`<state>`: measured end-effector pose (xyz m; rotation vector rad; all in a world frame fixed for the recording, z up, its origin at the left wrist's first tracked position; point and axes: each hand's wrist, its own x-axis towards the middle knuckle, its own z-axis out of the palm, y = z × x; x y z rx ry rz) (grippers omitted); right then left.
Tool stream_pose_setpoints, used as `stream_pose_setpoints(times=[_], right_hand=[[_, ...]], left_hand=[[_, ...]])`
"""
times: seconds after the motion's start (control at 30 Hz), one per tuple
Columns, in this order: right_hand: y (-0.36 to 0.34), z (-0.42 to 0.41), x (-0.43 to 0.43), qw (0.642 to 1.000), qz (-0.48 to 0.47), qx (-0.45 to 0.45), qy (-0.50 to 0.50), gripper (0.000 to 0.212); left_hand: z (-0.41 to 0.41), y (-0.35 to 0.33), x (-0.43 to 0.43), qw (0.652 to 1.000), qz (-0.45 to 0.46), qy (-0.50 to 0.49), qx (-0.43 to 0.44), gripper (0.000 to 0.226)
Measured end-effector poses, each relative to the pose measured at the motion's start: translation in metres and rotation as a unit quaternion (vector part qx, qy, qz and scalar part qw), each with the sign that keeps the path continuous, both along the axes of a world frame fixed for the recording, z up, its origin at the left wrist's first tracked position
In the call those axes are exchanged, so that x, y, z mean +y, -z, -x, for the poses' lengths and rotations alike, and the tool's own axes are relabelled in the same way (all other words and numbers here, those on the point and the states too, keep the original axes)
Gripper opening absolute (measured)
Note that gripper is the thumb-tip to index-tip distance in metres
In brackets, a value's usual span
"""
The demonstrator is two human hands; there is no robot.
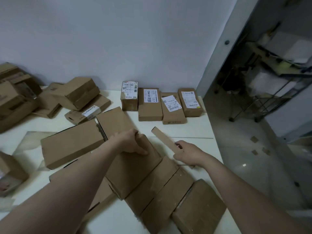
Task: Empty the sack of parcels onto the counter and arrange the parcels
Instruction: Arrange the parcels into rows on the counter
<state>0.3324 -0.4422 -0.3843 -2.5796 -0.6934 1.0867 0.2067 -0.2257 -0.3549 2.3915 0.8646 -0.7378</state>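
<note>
The left hand lies on top of a brown parcel in the middle of the frame. Its fingers are curled over the parcel's far edge and the thumb is pressed along the top, so it has hold of it. Just to the right, the right hand grips the near end of a slim parcel, fingers bent round it; the slim parcel is tilted, its far end pointing up and to the left above the white bench. The brown parcel overlaps a slanting line of three more parcels running towards the lower right of the frame. To the left of the left hand a large flat parcel lies on the bench, touching another behind it. Farther back, in the middle of the frame, a row of four labelled parcels sits side by side against the wall, labels up. A loose heap of parcels fills the upper left. Beyond the bench's right edge, a metal rack stands on the shiny floor.
</note>
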Motion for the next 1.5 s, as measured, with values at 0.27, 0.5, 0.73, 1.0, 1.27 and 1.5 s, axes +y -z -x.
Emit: stream_pose_setpoints(times=[0.27, 0.5, 0.73, 1.0, 1.27, 1.5], right_hand=[[0.005, -0.024, -0.051, 0.961, -0.13, -0.02, 0.244, 0.042], [0.021, -0.035, -0.071, 0.913, -0.136, -0.015, 0.383, 0.065], [0.022, -0.024, -0.071, 0.963, -0.068, -0.007, 0.26, 0.049], [0.05, -0.019, -0.073, 0.98, -0.03, -0.021, 0.194, 0.051], [0.049, -0.02, -0.079, 0.982, -0.034, -0.071, 0.174, 0.049], [0.05, -0.021, -0.094, 0.979, -0.071, -0.088, 0.172, 0.04]], left_hand=[[-0.008, -0.03, -0.029, 0.996, 0.056, -0.022, -0.07, 0.109], [-0.029, -0.055, -0.055, 0.953, -0.011, 0.013, -0.302, 0.105], [-0.012, 0.003, -0.08, 0.979, 0.069, 0.015, -0.194, 0.084], [-0.004, 0.026, -0.088, 0.929, 0.183, -0.139, -0.29, 0.05], [-0.006, 0.045, -0.111, 0.928, 0.126, -0.149, -0.317, 0.045], [-0.018, 0.052, -0.132, 0.922, 0.097, -0.216, -0.308, 0.048]])
